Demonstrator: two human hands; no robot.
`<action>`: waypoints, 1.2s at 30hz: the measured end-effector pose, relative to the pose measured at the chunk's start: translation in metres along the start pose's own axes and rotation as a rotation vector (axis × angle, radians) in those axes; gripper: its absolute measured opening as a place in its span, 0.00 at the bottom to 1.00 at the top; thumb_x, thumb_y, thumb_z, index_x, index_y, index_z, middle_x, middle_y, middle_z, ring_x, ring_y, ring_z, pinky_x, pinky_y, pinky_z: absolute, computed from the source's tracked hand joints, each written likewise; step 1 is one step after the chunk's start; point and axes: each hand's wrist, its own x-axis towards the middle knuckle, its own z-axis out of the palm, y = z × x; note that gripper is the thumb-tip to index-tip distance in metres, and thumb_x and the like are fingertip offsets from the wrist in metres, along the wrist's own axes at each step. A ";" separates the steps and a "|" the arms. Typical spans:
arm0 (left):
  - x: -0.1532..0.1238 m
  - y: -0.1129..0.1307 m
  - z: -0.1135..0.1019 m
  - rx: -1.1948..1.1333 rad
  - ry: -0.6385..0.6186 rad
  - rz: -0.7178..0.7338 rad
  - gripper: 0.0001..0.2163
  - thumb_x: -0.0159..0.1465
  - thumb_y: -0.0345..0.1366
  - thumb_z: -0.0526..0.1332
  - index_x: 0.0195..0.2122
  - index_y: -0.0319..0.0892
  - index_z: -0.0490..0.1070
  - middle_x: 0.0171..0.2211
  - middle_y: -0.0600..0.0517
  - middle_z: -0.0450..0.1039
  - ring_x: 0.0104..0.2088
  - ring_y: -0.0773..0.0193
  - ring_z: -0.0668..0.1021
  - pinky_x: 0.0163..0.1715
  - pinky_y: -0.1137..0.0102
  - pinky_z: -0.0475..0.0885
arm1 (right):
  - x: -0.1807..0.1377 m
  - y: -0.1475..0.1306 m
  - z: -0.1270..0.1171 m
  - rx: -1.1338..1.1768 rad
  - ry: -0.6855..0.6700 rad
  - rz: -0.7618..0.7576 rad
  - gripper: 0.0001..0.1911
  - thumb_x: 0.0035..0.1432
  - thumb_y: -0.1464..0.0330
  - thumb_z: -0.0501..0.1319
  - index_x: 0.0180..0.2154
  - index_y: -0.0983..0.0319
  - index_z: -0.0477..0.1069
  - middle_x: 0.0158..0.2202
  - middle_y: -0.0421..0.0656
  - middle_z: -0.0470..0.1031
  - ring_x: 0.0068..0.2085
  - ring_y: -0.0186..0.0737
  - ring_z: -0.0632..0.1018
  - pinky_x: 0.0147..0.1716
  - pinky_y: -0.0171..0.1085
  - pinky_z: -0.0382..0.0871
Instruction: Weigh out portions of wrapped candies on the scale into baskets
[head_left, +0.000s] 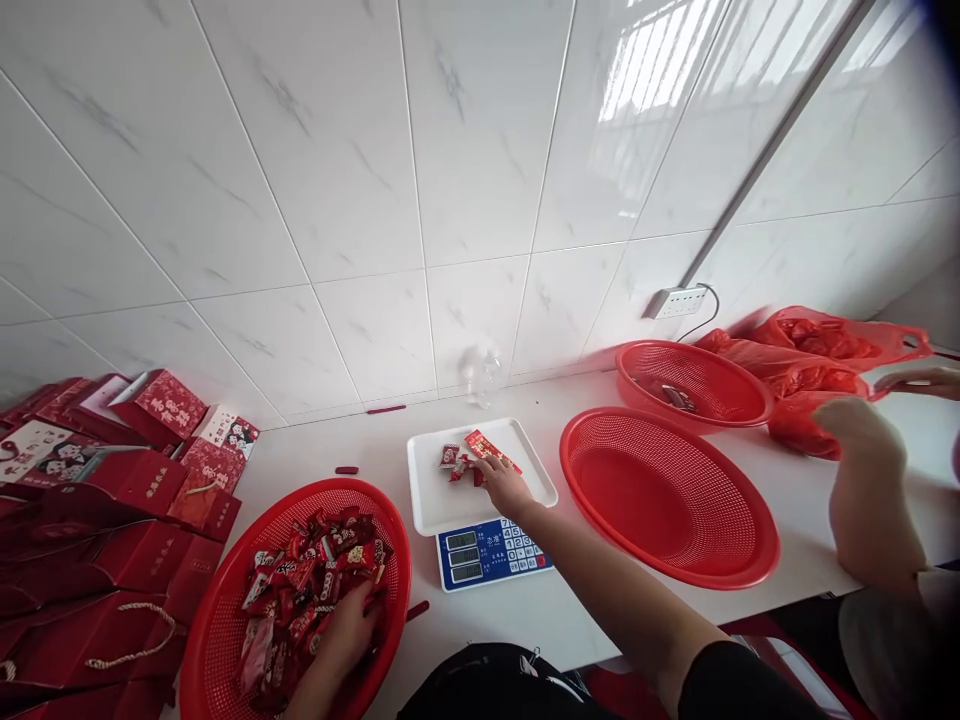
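My left hand (351, 625) reaches into a red perforated plastic basket (201, 610) of small wrapped candies (289, 570). Its fingers curl down among the candies at the right side, closed around some of them; the fingertips are partly hidden. My right hand (506, 487) rests over the white tray (427, 510) of a digital scale, fingers stretched out and touching what lies there. Under and beside these fingers are a few small red-wrapped candies (450, 456) and a longer flat red packet (480, 441). Below the tray is the scale's blue keypad panel (491, 553).
Many dark red gift boxes (154, 480) crowd the left. To the right stand a second red basket (574, 440) and another holding a few items (679, 397). Red plastic bags (810, 375) lie farther right, near another person's arm (870, 480). A socket strip (677, 302) is on the wall.
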 end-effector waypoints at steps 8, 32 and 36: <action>0.003 -0.003 -0.008 0.024 0.115 0.012 0.16 0.57 0.29 0.51 0.46 0.39 0.68 0.46 0.47 0.74 0.47 0.62 0.75 0.47 0.72 0.66 | -0.012 0.028 -0.027 0.194 0.270 0.167 0.15 0.61 0.67 0.47 0.49 0.58 0.62 0.42 0.43 0.75 0.40 0.39 0.76 0.37 0.36 0.68; -0.011 0.034 -0.042 0.094 0.140 -0.096 0.19 0.59 0.36 0.52 0.50 0.37 0.65 0.49 0.44 0.72 0.50 0.58 0.73 0.48 0.69 0.66 | -0.010 0.023 -0.003 -0.136 -0.107 0.044 0.32 0.56 0.52 0.54 0.59 0.53 0.52 0.64 0.49 0.49 0.63 0.54 0.49 0.57 0.53 0.46; -0.019 0.034 -0.051 0.067 0.191 -0.129 0.19 0.59 0.38 0.51 0.50 0.37 0.64 0.49 0.44 0.72 0.49 0.57 0.73 0.47 0.69 0.67 | -0.005 0.022 -0.001 -0.128 -0.053 0.035 0.21 0.61 0.64 0.50 0.55 0.55 0.58 0.56 0.48 0.61 0.56 0.49 0.60 0.52 0.46 0.54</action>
